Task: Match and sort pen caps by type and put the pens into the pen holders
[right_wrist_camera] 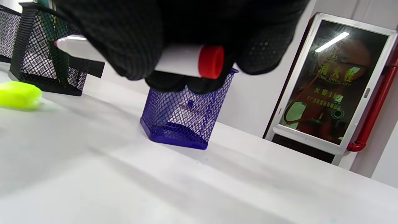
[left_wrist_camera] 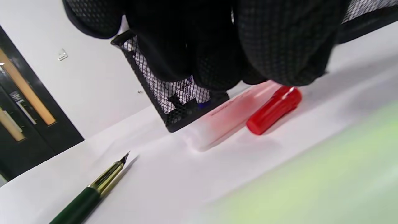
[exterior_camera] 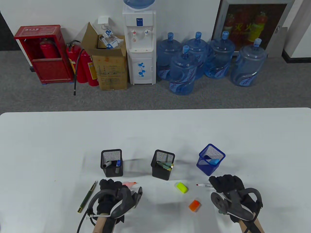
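Observation:
My left hand (exterior_camera: 112,185) reaches down to the table in front of the left black mesh holder (exterior_camera: 111,163). Its fingertips (left_wrist_camera: 217,73) pinch the far end of a red pen cap (left_wrist_camera: 273,110), which lies on the table with a pale pink blur beside it. My right hand (exterior_camera: 222,185) grips a white marker (right_wrist_camera: 182,60) with a red end, held level just above the table in front of the blue mesh holder (exterior_camera: 211,162). The marker's red tip (exterior_camera: 197,185) points left. An uncapped green fountain pen (exterior_camera: 87,197) lies left of my left hand.
The middle black holder (exterior_camera: 163,165) has green pens in it, and the left one holds a grey and a blue pen. A yellow-green cap (exterior_camera: 181,187) and an orange cap (exterior_camera: 194,205) lie between my hands. The blue holder contains a light blue piece.

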Tool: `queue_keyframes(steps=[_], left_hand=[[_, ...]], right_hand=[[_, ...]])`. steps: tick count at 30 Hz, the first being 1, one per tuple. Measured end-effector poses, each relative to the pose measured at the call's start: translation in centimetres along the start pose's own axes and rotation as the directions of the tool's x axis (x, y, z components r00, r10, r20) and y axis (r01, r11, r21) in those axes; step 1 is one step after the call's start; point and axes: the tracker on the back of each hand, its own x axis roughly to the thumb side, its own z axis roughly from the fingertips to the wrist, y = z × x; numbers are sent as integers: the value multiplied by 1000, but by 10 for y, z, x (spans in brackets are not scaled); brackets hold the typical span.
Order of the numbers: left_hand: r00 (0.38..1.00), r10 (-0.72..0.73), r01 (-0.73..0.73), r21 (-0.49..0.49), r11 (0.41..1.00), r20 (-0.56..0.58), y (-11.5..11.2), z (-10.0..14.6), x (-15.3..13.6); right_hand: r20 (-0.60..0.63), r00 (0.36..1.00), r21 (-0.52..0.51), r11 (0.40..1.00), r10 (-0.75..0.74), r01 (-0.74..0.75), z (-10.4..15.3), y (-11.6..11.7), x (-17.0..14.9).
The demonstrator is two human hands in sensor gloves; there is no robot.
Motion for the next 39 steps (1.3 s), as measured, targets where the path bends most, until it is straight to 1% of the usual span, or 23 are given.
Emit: queue_keyframes(steps=[4, 12, 17, 26, 28, 30, 33, 34, 36, 39], left_hand=[[999, -38, 38, -24, 999, -19, -5, -5, 1], [999, -49, 49, -69, 996, -1, -13, -9, 7], [999, -34, 34, -78, 996, -2, -15, -9, 8], [997, -58, 62, -105, 992, 43, -18, -8, 13], [998, -38, 43, -121, 992, 41, -12, -7, 9], [999, -18, 21, -85, 996, 37, -3, -4, 6], [996, 72, -71, -28, 997, 52, 23, 4, 6], [992, 107, -107, -12, 994, 67, 31, 7, 9], [974, 199, -206, 60, 977, 105, 50, 14, 24], [947, 284, -301, 105, 948, 150, 64, 21, 45]], right_hand=[[7, 1000, -1, 1000, 5, -5, 0, 0, 2], [8, 1000, -1, 1000, 15, -15, 0, -2, 3], [12, 1000, 4, 1000, 20, -20, 0, -3, 4], [27, 999, -6, 1000, 17, -17, 0, -4, 8], [31, 999, -8, 1000, 12, -11, 0, -5, 9], [37, 999, -21, 1000, 7, -6, 0, -7, 11], [42, 998, -54, 997, -45, 47, 0, -13, 16], [46, 996, -68, 995, -70, 73, 0, -15, 18], [69, 990, -98, 987, -121, 127, 1, -22, 27], [94, 984, -122, 979, -154, 165, 2, -28, 36]])
